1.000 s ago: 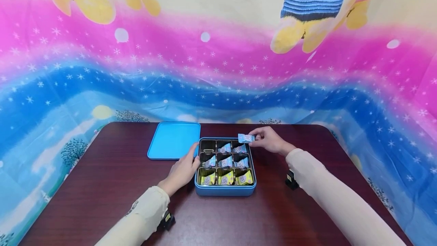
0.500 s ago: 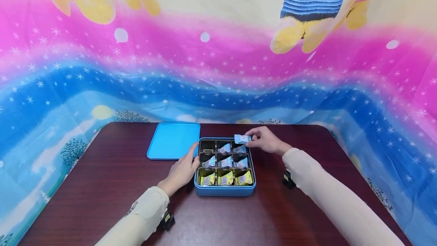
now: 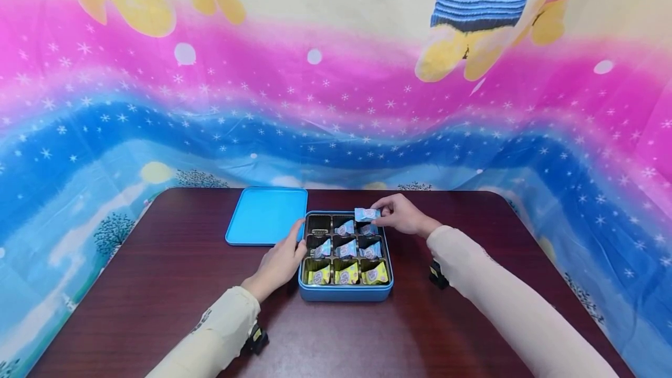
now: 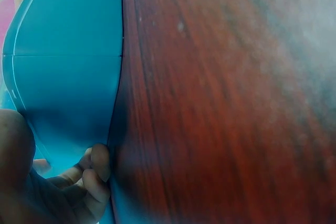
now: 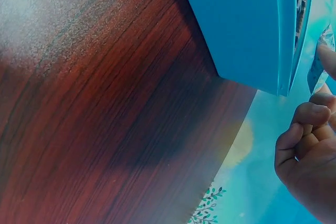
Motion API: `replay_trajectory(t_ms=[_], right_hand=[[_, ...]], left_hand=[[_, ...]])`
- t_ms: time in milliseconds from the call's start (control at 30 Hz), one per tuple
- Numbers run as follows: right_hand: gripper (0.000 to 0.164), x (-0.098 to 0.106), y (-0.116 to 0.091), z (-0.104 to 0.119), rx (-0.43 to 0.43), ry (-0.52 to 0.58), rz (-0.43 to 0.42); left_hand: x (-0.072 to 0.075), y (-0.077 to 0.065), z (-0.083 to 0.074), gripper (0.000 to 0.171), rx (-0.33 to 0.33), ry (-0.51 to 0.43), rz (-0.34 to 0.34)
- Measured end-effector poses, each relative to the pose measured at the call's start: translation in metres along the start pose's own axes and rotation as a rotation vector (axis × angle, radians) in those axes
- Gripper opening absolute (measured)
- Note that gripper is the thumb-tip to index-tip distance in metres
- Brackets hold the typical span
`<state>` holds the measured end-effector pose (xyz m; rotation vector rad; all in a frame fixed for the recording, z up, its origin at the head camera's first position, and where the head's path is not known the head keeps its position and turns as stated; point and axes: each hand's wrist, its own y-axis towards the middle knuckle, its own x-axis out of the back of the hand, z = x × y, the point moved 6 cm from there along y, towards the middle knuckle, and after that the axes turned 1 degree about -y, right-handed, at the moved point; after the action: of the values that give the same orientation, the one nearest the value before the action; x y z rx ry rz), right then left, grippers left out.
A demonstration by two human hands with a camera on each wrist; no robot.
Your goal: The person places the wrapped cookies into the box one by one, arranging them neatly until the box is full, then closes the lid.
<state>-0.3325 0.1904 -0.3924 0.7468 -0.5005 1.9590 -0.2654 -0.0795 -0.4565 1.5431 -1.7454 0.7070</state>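
Observation:
A blue square tin (image 3: pixel 346 294) stands on the table, its dark insert divided into compartments. Yellow wrapped candies (image 3: pixel 347 273) lie in the near row, blue wrapped candies (image 3: pixel 347 249) in the middle row and part of the far row. The far left compartment shows its dark bottom. My right hand (image 3: pixel 403 214) pinches a blue-and-white wrapped candy (image 3: pixel 366 214) between thumb and fingers, over the tin's far right corner. In the right wrist view that candy (image 5: pixel 316 72) is partly cut off. My left hand (image 3: pixel 277 262) rests against the tin's left side, fingertips touching the wall (image 4: pixel 68 87).
The blue lid (image 3: pixel 269 214) lies with its inside up on the dark wooden table (image 3: pixel 173 284), left of the tin and behind the left hand. A patterned cloth (image 3: pixel 336 104) hangs close behind the table's far edge.
My right hand has moved a little to the left, bringing the pinched candy from beyond the tin's far right corner over the far right compartment. The left hand and tin stay put.

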Motion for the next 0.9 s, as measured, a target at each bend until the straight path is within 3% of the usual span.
replay_trajectory(t_ms=[900], right_hand=[[0.034,-0.010,0.012,0.022,0.000,-0.064,0.034]], left_hand=[[0.000,0.000,0.000,0.060,-0.007,0.004,-0.007]])
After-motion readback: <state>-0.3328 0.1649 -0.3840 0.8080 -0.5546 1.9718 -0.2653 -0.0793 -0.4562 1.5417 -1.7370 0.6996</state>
